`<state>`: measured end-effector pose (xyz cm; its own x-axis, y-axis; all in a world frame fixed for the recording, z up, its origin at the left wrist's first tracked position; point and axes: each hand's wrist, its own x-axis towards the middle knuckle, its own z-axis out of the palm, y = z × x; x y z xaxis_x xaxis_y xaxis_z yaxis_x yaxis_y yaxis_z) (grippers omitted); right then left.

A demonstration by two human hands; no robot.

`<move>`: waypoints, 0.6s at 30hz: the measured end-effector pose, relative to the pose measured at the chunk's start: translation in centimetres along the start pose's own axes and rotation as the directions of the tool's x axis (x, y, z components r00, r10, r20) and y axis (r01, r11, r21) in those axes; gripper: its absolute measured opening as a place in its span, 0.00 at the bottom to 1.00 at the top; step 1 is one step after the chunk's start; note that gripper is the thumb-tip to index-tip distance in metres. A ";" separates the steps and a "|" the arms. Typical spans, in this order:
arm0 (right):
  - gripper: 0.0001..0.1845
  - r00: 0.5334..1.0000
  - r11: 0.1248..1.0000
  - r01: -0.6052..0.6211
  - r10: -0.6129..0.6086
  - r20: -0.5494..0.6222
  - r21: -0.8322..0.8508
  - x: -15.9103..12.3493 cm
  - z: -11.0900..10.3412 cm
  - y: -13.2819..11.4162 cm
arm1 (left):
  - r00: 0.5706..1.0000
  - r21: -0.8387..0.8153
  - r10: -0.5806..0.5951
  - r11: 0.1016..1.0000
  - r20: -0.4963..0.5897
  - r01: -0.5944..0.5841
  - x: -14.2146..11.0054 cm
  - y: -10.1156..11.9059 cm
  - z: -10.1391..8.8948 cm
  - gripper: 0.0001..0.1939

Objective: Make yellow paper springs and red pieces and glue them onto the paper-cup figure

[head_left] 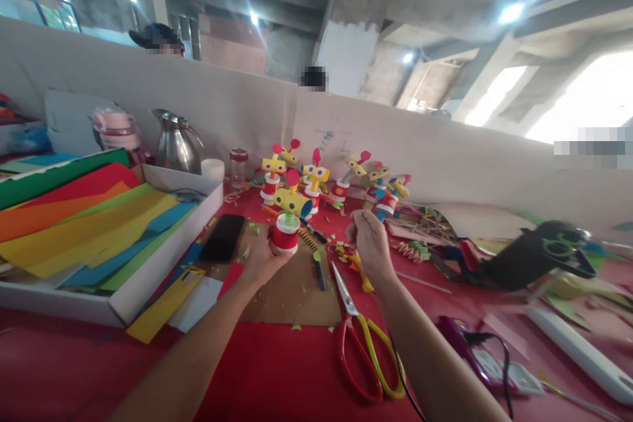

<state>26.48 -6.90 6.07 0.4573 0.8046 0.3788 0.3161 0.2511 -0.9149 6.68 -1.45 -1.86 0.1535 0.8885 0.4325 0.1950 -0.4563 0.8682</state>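
Observation:
My left hand is wrapped round the red and white base of a paper figure. The figure has a yellow tube head with drawn eyes, a red disc on top, a green folded neck and springy paper arms. To the right, my right hand is curled closed; whatever its fingers may hold is hidden. Small yellow and red paper pieces lie by that hand. Below them rest scissors with one red and one yellow handle, blades slightly apart. Brown cardboard lies under the left hand.
Several similar paper figures stand at the back. A white box of coloured paper fills the left, beside a black phone. Behind are a metal jug and jar. Right are a black cylinder and purple power strip.

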 end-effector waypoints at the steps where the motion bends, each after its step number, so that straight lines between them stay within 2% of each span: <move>1: 0.11 1.000 1.000 0.010 -0.010 -0.022 -0.001 -0.2 -0.2 -0.3 | 1.000 0.015 -0.008 1.000 0.001 0.007 0.0 -0.1 0.0 0.24; 4: 0.13 0.988 0.998 0.059 -0.057 -0.143 0.012 -0.9 -1.4 -1.4 | 1.000 0.040 -0.010 0.999 0.003 0.010 0.1 -0.6 0.1 0.25; 7: 0.17 0.954 0.995 0.099 -0.097 -0.282 -0.008 -2.2 -3.2 -2.7 | 0.999 0.014 0.008 1.000 0.036 -0.009 0.2 -1.0 0.1 0.25; 12: 0.22 0.899 0.964 0.127 -0.211 -0.384 -0.233 -5.1 -7.4 -4.0 | 0.999 0.037 -0.016 0.999 0.052 0.014 0.1 -1.5 0.3 0.25; 13: 0.22 0.898 0.958 0.138 -0.228 -0.375 -0.253 -5.7 -8.1 -3.9 | 0.999 0.046 -0.018 0.999 0.050 0.015 0.1 -1.6 0.3 0.25; 15: 0.21 0.933 0.959 0.155 -0.221 -0.286 -0.237 -6.9 -8.9 -3.5 | 0.999 0.063 -0.013 0.998 0.044 0.011 0.0 -1.8 0.4 0.25; 17: 0.15 0.981 0.961 0.156 -0.177 -0.074 -0.228 -8.2 -8.7 -2.9 | 0.999 0.067 0.002 0.998 0.038 -0.004 0.0 -2.1 0.5 0.25; 18: 0.11 0.987 0.956 0.158 -0.148 0.055 -0.247 -8.9 -8.3 -2.6 | 0.999 0.068 0.009 0.998 0.032 -0.011 0.1 -2.2 0.6 0.25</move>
<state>28.42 -19.20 6.24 0.3588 0.7868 0.5021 0.5792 0.2342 -0.7808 6.80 -0.41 -3.89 0.1865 0.8823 0.4322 0.2583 -0.4684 0.8449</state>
